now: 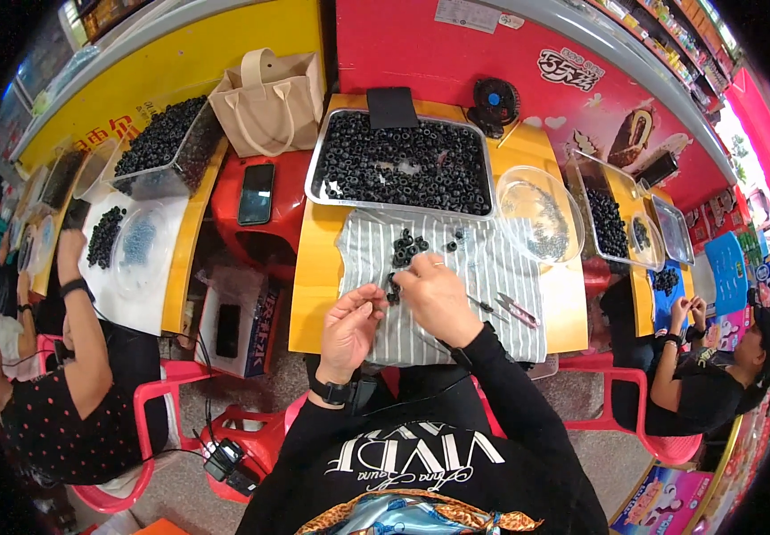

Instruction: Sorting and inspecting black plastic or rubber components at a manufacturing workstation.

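Over the striped cloth (492,267), both hands meet near its left-centre. Right hand (436,297) pinches small black rings (393,290) w/ fingers closed; left hand (349,328), wearing a watch, has fingertips curled together just beside it, can't tell if it holds anything. More rings (410,247) lie loose on cloth just beyond. Snips (517,309) lie to the right. Further back on yellow tabletop (312,267): metal tray (400,163) full of rings, clear bowl (538,214) at its right.
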Demonstrator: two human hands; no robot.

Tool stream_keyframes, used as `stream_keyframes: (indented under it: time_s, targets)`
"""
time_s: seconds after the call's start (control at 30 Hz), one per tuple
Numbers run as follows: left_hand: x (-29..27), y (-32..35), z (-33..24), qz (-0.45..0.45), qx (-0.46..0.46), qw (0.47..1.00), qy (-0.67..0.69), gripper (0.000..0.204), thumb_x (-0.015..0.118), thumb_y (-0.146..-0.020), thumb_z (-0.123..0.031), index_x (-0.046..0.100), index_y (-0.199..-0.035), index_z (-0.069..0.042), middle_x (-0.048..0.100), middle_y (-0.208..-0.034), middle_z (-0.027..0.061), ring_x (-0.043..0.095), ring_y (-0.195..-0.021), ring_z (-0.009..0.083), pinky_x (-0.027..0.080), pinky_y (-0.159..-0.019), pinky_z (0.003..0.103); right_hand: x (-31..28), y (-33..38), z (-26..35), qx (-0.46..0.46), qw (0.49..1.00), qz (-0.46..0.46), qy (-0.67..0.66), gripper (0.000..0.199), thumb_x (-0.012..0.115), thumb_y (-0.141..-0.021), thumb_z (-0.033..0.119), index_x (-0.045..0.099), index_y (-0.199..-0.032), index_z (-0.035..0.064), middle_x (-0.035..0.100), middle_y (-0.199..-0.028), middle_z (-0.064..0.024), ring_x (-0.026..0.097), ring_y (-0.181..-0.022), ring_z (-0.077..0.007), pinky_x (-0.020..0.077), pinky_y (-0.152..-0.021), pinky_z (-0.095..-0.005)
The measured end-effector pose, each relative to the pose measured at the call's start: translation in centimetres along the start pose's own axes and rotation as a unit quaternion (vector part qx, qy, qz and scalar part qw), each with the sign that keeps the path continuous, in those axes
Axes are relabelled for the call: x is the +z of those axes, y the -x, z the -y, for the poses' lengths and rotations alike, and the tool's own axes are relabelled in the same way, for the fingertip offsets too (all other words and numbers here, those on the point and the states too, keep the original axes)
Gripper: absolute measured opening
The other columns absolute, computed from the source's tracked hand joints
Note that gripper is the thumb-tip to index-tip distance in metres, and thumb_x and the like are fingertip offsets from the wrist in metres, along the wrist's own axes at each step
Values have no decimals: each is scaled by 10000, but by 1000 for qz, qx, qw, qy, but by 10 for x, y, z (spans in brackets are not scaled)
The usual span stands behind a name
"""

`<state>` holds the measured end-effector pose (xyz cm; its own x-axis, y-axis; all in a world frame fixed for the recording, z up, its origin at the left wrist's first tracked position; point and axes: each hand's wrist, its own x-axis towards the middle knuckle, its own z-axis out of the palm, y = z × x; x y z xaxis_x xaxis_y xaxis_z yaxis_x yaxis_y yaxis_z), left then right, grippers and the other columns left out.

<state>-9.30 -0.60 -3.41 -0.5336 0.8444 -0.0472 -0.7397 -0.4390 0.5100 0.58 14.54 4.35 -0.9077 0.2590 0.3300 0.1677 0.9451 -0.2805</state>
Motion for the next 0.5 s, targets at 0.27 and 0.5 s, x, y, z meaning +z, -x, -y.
stream_keyframes:
  time_s: [0.27,0.5]
  targets:
    - [-2,1,2,-1,16,1000,3,263,554,-914,6,608,-1172,12,632,-1156,125,609,-1011,207,486,-840,306,-2,10,-7,-73,990,77,92,100,581,-732,91,604,-829,82,534,-901,-84,521,-919,-272,397,-746,-378]
    - [-3,0,0,16,29,999,-28,278,548,-911,11,595,-1184,35,626,-1178,140,612,-1036,210,487,-874,303,-21,53,-34,35,998,-43,-2,193,667,-718,86,621,-903,55,557,-1033,-134,520,-970,-322,419,-767,-428]
